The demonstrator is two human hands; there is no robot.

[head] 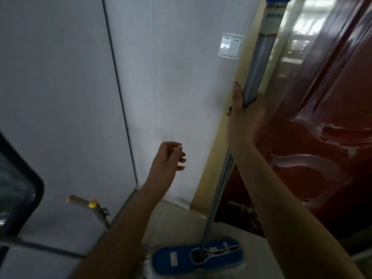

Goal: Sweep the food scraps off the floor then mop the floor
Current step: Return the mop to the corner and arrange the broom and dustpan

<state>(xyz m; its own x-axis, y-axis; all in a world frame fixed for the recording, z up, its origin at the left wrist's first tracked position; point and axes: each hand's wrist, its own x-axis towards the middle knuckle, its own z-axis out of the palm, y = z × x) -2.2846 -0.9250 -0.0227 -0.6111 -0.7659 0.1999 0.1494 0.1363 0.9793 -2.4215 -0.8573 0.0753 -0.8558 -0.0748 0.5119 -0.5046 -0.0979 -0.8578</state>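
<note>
A flat mop stands nearly upright by the doorway. Its blue head (181,256) with a white fringe rests on the pale floor tiles (177,216) at the bottom. Its grey metal pole (259,57) rises to a blue cap at the top edge. My right hand (244,115) is wrapped around the pole at mid height. My left hand (168,160) hovers in the air to the left of the pole, fingers loosely curled and apart, holding nothing. No food scraps show on the visible floor.
A dark red glossy door (322,137) stands on the right beside a yellow frame (213,168). White wall panels (80,87) fill the left, with a light switch (230,46). A grey handle with a yellow button (88,204) leans at lower left.
</note>
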